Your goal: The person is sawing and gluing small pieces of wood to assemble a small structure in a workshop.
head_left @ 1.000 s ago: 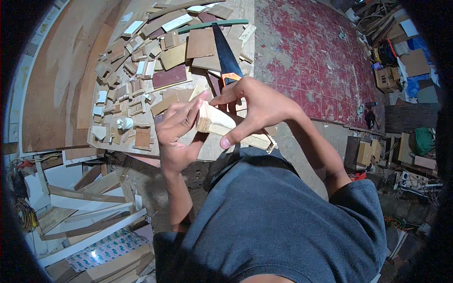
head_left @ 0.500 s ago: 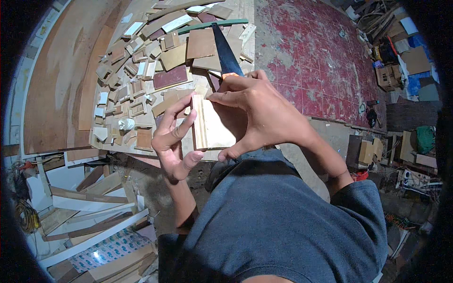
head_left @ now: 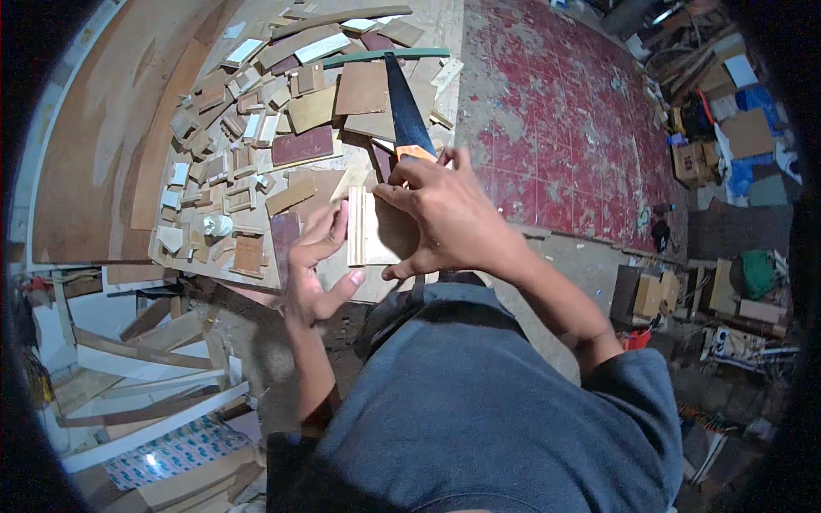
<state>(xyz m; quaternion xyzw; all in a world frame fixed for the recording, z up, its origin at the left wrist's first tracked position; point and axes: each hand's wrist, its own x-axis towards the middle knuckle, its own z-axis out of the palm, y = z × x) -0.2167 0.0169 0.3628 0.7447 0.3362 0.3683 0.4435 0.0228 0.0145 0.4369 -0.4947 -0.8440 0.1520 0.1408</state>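
A small pale wooden piece (head_left: 386, 235), with layered strips along its left edge, is held up between my hands just above the bench's near edge. My right hand (head_left: 462, 218) spans it from the right, fingertips at the far edge and thumb at the near edge. On the other side my left hand (head_left: 312, 265) curls its fingers against the layered edge, with its thumb by the near left corner. Whether the strips are separate is too fine to tell. Beyond my right hand lies a handsaw (head_left: 409, 107) with a dark blade and orange handle, its handle partly hidden.
Many wood offcuts and small blocks cover the workbench (head_left: 192, 258), among them a dark red board (head_left: 302, 146) and a green strip (head_left: 368, 57). A large brown panel (head_left: 103, 154) stands at left. Scrap lumber (head_left: 145, 368) is heaped lower left; red tiled floor (head_left: 564, 128) lies right.
The wooden piece has turned slightly so its layered edge faces up more squarely. My right hand has shifted a little left, and my left thumb sits slightly lower relative to the piece.
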